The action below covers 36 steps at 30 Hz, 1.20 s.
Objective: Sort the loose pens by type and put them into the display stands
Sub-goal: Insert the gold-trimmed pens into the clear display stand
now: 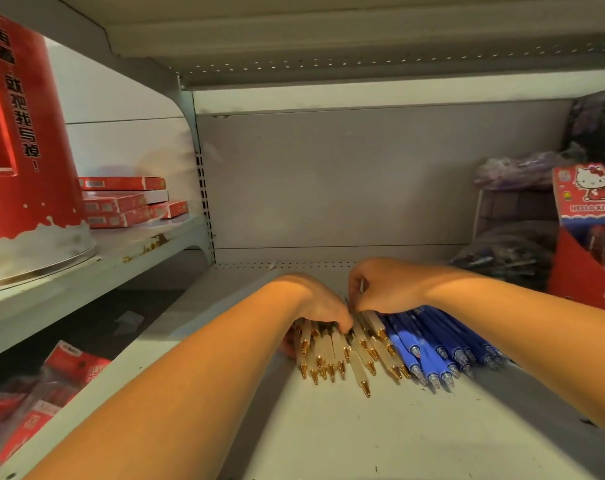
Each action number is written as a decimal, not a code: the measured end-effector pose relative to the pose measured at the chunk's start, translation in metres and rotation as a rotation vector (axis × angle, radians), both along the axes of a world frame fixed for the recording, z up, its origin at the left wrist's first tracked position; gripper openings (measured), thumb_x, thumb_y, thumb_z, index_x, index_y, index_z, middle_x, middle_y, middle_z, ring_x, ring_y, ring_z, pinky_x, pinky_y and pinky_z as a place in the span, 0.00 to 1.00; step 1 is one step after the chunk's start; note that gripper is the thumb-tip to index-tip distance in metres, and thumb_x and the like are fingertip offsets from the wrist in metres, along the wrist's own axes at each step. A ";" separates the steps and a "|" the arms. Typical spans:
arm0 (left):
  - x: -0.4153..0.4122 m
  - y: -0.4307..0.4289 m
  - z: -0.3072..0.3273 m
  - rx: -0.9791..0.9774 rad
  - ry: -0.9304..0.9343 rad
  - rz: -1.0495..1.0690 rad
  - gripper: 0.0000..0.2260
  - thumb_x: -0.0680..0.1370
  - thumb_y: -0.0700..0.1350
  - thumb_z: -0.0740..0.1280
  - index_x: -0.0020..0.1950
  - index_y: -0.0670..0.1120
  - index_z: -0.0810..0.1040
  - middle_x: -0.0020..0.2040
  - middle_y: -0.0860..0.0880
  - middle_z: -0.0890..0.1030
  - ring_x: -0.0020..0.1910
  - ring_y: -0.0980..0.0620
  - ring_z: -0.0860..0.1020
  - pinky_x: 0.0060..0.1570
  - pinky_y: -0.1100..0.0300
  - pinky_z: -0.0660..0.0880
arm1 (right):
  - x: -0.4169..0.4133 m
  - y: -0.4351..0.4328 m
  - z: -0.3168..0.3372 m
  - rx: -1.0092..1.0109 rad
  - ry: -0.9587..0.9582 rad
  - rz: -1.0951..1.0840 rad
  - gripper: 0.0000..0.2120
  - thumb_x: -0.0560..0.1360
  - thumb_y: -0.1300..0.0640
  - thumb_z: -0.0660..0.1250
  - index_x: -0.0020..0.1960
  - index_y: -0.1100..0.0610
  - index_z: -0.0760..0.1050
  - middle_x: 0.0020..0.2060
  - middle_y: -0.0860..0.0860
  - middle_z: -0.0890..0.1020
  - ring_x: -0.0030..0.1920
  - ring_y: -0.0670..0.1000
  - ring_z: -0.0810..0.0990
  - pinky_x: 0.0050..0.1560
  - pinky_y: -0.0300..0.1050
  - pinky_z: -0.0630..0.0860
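We note cream pens [332,348] with gold tips, packed beside blue pens [432,344] on the shelf [363,427]. Left hand [320,304] lies flat on the cream ones; right hand [384,289] pinches one just above them.

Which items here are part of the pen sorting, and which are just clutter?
In play:
cream gold-tipped pens
blue pens
left hand and right hand, both on the cream pens
Hello Kitty display stand

Lying about:
flat red boxes
tall red stand
red packets on the lower shelf
bagged pens
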State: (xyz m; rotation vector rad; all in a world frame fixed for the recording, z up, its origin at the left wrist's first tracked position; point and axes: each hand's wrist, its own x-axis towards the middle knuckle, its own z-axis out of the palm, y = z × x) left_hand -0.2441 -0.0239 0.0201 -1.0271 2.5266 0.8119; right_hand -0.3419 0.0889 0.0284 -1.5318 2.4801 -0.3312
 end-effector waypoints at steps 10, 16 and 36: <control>0.000 0.009 0.001 -0.246 -0.040 -0.178 0.08 0.76 0.43 0.65 0.37 0.45 0.77 0.30 0.49 0.78 0.24 0.54 0.76 0.28 0.66 0.74 | -0.006 0.008 -0.005 -0.127 -0.140 -0.069 0.02 0.77 0.57 0.68 0.49 0.54 0.75 0.33 0.51 0.84 0.29 0.45 0.83 0.31 0.34 0.76; -0.002 0.014 -0.005 -0.252 0.019 -0.136 0.06 0.76 0.40 0.64 0.39 0.43 0.75 0.36 0.46 0.77 0.35 0.49 0.77 0.45 0.58 0.79 | -0.003 0.009 -0.004 -0.150 -0.160 -0.068 0.02 0.78 0.60 0.67 0.49 0.54 0.76 0.30 0.51 0.84 0.30 0.46 0.83 0.33 0.36 0.77; 0.023 0.017 -0.001 -0.223 0.038 -0.125 0.02 0.71 0.39 0.68 0.39 0.41 0.76 0.35 0.46 0.78 0.29 0.49 0.77 0.30 0.63 0.74 | 0.017 0.038 0.011 -0.351 -0.271 -0.155 0.07 0.77 0.65 0.63 0.49 0.55 0.77 0.32 0.55 0.83 0.30 0.48 0.82 0.29 0.35 0.75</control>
